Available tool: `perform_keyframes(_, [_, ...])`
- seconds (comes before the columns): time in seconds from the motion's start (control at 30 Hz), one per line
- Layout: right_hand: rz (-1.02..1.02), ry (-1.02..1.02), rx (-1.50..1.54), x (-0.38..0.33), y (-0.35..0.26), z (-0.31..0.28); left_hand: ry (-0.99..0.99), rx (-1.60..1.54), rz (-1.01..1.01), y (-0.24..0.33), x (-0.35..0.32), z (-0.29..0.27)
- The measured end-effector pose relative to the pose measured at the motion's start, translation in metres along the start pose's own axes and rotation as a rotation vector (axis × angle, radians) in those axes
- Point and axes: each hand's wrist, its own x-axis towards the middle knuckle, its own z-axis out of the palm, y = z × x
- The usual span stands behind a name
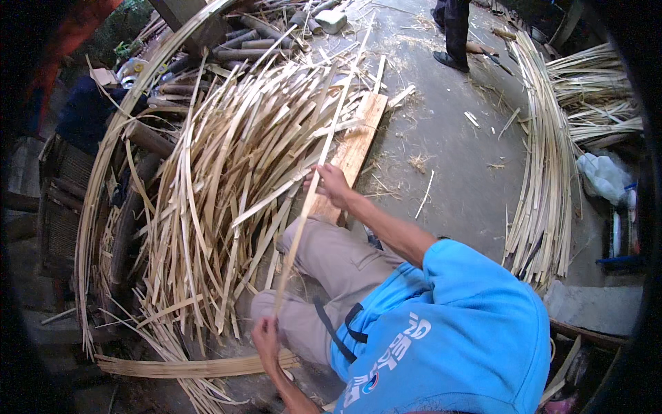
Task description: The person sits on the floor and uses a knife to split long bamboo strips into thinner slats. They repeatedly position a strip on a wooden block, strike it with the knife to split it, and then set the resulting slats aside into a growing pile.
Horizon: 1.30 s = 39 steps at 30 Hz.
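Note:
A long, narrow bamboo strip [295,243] stretches between my hands and on past the right one toward the far floor. My right hand [332,185] is closed on it near its middle, above the end of a wooden plank [365,124]. Down by my knee, my left hand [265,339] pinches the strip's near end; its fingertips are partly hidden. The strip passes over my bent legs in beige trousers [324,259]. Just left of it lies a big loose heap of split bamboo strips [214,165].
Bundled long strips [541,172] lie on the floor at right, beside more bundles [596,93] and a white plastic bag [603,176]. Cut bamboo poles [252,52] are piled at far left. Another person's dark-trousered leg [455,31] stands at the back. A flat strip bundle [179,367] lies in front.

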Motion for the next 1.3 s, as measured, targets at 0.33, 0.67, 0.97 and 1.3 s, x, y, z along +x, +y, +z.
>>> perform_keyframes(0.33, [-0.116, 0.244, -1.622, -0.037, 0.121, -0.185, -0.052, -0.006, 0.244, -0.008, 0.185, 0.043])
perform_keyframes(0.67, [-0.264, 0.040, -1.386, -0.077, 0.155, -0.243, -0.234, -0.094, -0.011, -0.088, 0.161, 0.128])
perform_keyframes(0.97, [0.251, 0.271, -0.247, -0.132, 0.104, -0.229, -0.257, 0.042, -0.201, -0.115, 0.088, 0.127])
perform_keyframes(1.3, [-0.291, 0.331, -0.560, -0.106, 0.051, -0.208, -0.054, 0.018, 0.056, -0.097, 0.097, 0.140])
